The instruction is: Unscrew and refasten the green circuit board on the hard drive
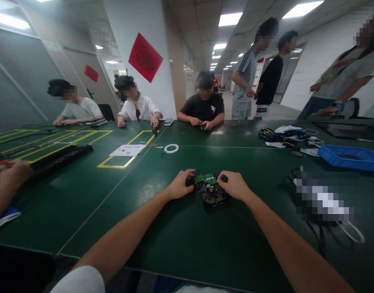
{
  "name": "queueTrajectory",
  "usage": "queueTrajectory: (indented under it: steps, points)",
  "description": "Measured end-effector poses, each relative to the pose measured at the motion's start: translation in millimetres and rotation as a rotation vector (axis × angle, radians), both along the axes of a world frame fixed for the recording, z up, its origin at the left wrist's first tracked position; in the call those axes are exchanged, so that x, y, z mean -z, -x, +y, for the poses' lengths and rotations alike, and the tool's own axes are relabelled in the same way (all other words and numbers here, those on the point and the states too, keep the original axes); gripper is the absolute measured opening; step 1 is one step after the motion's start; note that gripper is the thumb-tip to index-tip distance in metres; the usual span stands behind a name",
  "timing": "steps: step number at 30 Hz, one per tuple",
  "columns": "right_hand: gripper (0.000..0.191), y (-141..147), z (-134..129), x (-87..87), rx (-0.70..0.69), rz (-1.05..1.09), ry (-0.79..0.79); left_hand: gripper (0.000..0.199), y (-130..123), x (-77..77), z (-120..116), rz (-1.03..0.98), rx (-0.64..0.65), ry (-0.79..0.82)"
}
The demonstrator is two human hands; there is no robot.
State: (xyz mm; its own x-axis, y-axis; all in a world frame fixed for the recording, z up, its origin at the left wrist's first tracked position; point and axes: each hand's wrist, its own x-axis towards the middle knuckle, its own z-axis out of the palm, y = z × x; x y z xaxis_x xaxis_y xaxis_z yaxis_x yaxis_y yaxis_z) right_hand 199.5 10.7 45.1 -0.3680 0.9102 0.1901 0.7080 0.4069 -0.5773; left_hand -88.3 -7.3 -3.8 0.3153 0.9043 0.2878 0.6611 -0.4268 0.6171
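A hard drive (pixel 212 194) lies on the green table in front of me, its green circuit board (pixel 205 178) showing at the far end. My left hand (pixel 181 185) is at the drive's left far edge, thumb and fingers closed around that side; a dark patch between them is hard to make out. At the right far corner, my right hand (pixel 234 185) is closed on a small dark thing with a rounded end (pixel 224 178), perhaps a tool handle. Its lower part is hidden by my fingers and too small to tell.
Beyond the drive lie a white ring (pixel 171 148) and a paper sheet (pixel 127 150) by yellow tape. To the right are a blue tray (pixel 352 158), cables (pixel 267 134) and a blurred bundle. A co-worker's hand (pixel 16 175) is at the left; people sit opposite.
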Motion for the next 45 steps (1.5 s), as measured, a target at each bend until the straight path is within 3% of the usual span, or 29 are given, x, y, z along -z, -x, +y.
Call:
queueTrajectory:
  steps: [2,6,11,17,22,33,45]
  points:
    - [0.007,8,-4,1.5,-0.029,-0.095,-0.163,0.071,2,-3.1,-11,0.029,0.009,-0.025]
    - [0.009,19,-9,6.0,-0.018,-0.183,-0.258,0.073,5,-12.1,-25,0.104,0.045,-0.046]
    - [0.009,22,-14,4.6,0.003,-0.271,-0.255,0.081,5,-21.4,-25,0.174,0.164,-0.058]
    - [0.013,16,-13,0.3,0.08,-0.335,-0.201,0.067,4,-17.5,-20,0.15,0.228,-0.082]
    - [0.012,10,-14,-5.1,0.101,-0.392,-0.131,0.061,-1,-11.4,-18,0.118,0.194,-0.108]
    - [0.018,4,-17,-5.8,-0.001,-0.334,-0.188,0.064,-31,-9.3,-34,0.241,0.015,-0.161]
    - [0.023,7,-17,-4.8,-0.039,-0.362,-0.213,0.061,-25,-12.2,-32,0.279,0.151,-0.201]
